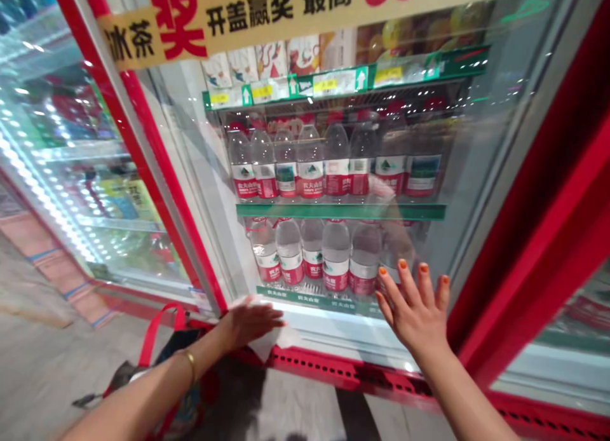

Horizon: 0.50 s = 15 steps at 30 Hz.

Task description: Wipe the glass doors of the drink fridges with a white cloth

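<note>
My left hand [252,323], below a gold bangle [191,366], is at the lower left of a glass cooler door [305,330]. A thin white cloth or paper [267,347] lies under its palm, one corner hanging over the door's bottom edge. The fingers are stretched out over it. My right hand [419,307] has orange nails and spread fingers. It rests on or just before the glass at the lower right, with nothing in it. Behind the glass, water bottles [336,257] with red-and-white labels stand in rows on two shelves.
A yellow banner [252,15] crosses the glass above. Drink cartons [271,63] fill the upper shelf. A bag with red straps [164,339] sits on the floor to the left. Another lit cooler [105,168] stands left, near pinkish boxes [52,257]. A red vented base [314,368] runs below the door.
</note>
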### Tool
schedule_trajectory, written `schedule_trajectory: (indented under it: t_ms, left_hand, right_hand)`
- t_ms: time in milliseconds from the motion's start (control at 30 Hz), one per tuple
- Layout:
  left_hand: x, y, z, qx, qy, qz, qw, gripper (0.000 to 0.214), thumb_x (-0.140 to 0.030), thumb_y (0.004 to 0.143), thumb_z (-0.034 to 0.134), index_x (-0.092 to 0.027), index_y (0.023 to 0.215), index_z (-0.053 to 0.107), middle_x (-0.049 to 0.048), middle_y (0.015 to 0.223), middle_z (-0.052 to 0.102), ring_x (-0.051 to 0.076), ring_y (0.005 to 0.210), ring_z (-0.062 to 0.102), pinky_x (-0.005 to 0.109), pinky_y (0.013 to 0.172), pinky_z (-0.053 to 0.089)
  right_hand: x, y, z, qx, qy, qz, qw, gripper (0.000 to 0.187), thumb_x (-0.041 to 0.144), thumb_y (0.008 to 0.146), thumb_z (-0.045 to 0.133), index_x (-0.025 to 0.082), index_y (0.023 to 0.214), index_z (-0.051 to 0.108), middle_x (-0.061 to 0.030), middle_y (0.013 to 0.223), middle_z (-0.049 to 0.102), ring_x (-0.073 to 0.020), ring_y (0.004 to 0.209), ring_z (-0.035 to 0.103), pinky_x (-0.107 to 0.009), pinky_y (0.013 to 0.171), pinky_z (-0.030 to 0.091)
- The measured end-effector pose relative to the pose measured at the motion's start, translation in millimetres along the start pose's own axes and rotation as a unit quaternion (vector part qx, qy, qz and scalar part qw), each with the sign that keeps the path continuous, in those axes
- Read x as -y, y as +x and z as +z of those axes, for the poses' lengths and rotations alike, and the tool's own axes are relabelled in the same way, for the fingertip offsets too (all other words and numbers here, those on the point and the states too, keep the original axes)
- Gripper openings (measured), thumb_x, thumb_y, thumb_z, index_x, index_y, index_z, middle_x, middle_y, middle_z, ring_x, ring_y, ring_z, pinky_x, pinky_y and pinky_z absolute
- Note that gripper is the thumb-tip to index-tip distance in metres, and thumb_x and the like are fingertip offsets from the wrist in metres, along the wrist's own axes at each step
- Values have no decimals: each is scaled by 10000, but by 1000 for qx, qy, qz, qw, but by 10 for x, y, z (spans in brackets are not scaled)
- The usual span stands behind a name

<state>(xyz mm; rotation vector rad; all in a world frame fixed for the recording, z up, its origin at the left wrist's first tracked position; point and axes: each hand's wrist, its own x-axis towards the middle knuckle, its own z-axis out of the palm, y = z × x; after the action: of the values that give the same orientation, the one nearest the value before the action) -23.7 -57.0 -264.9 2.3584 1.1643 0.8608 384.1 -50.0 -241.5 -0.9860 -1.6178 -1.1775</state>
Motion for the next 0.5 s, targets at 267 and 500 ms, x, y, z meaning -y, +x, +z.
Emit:
schedule_trajectory:
  t_ms: [267,500]
  left_hand:
    - [-229,423,915,34,-70,66,995,582,-545,1011,701,-220,1487,620,137,1593,592,326,1465,578,645,1239,472]
    - [-219,340,1190,78,128,200,968,582,-182,1090,470,-448,1605,516,-68,1641,600,91,1499,565,353,1335,380]
  right_hand:
    - [33,-5,5,-4,9,11,1000,723,465,1089,553,266,1742,316,-49,1853,193,-283,1729,115,-530,1416,47]
    - [2,-149,31,8,28,24,999,735,396,1035,688,275,1705,410,-87,1823,283,-382,1707,190,-670,1385,132]
